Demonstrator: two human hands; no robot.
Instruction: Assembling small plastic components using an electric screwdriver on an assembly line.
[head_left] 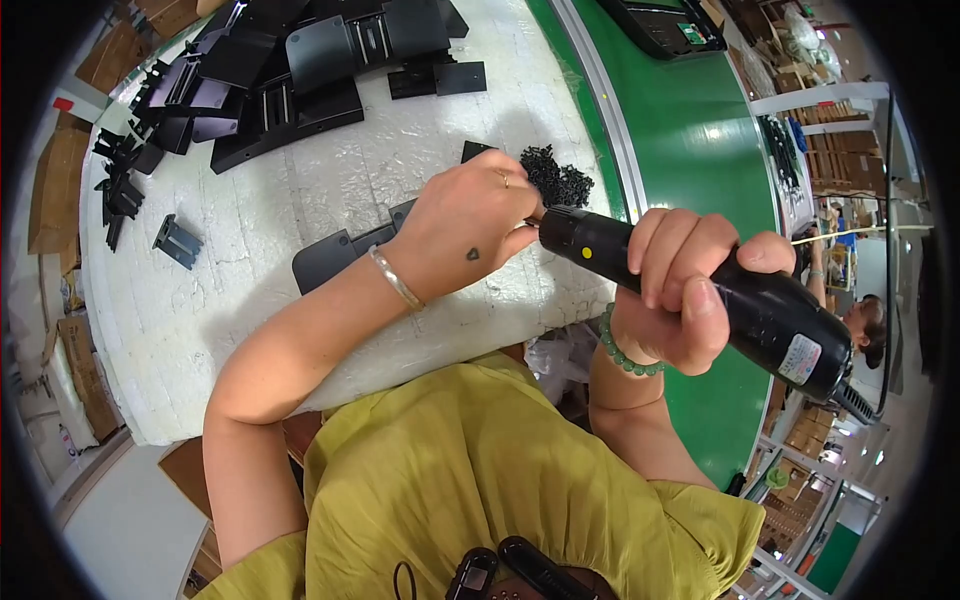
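My right hand (685,285) is wrapped round a black electric screwdriver (590,240), held almost level with its nose pointing left. At that nose my left hand (468,215) has its fingers pinched together. What they hold, if anything, is hidden behind the fingers and the tool's end. Just beyond them lies a heap of small black screws (557,180). Partly covered by my left hand and forearm, a flat dark plastic part (325,262) rests on the white padded table (250,215).
Black plastic panels and brackets (290,110) are piled at the far left of the table. A single grey bracket (178,241) lies nearer. Along the right runs a green surface (690,150) with a metal rail (610,105). A cable leaves the screwdriver's rear end. Another person (866,325) is at far right.
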